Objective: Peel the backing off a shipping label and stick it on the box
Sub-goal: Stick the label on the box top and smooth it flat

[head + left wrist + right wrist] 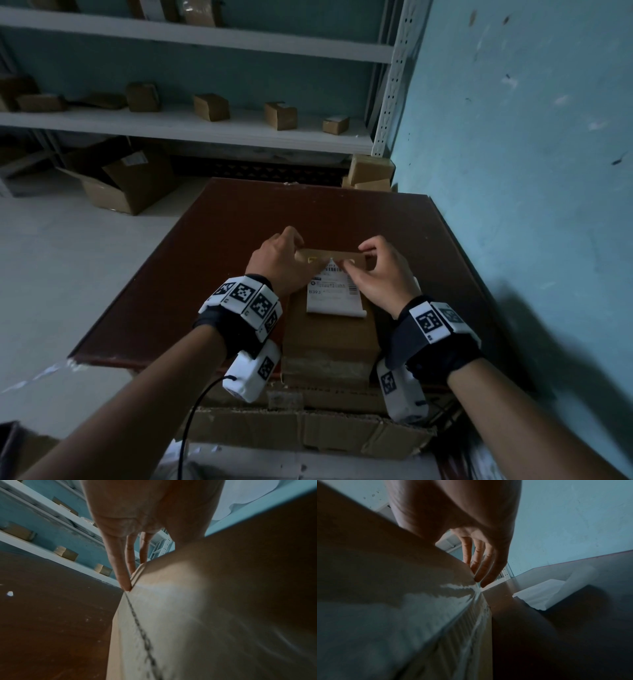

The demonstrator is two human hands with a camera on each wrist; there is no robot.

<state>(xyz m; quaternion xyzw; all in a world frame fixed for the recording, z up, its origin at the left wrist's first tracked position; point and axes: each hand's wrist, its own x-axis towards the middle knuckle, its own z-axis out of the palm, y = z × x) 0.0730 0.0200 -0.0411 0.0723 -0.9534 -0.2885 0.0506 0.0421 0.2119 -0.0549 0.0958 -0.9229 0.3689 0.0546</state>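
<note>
Both hands are at the far end of the box [329, 329], working the top edge of the shipping label [334, 291].

Left hand [282, 262]: thumb side lies over the label's upper-left corner. In the left wrist view its fingers [120, 566] run nearly straight down the far corner of the box, tips touching the cardboard edge. Grip reads as fingers apart and pressing; no curl round anything visible.

Right hand [378, 274]: fingers bent, tips together at the label's upper-right corner, against the far box edge. In the right wrist view the fingertips [483, 574] sit right at the corner where glossy paper meets cardboard. Can't tell whether the grip pinches paper or only presses it; contact point is hidden by the hand.

Label: lies printed side up on the box top, barcode end toward the far edge, "B393" readable at left. Near end curls up off the cardboard.

Box: on the dark brown desk [212, 253], long axis running away from the person, taped seam across the near end.

Around: flattened cardboard [308, 431] lies at the near desk edge. White sheet [542, 596] lies on the desk right of the box. White shelf [191, 126] behind the desk holds small brown cartons [211, 107]. Open carton [120, 181] sits on the floor at left.
</note>
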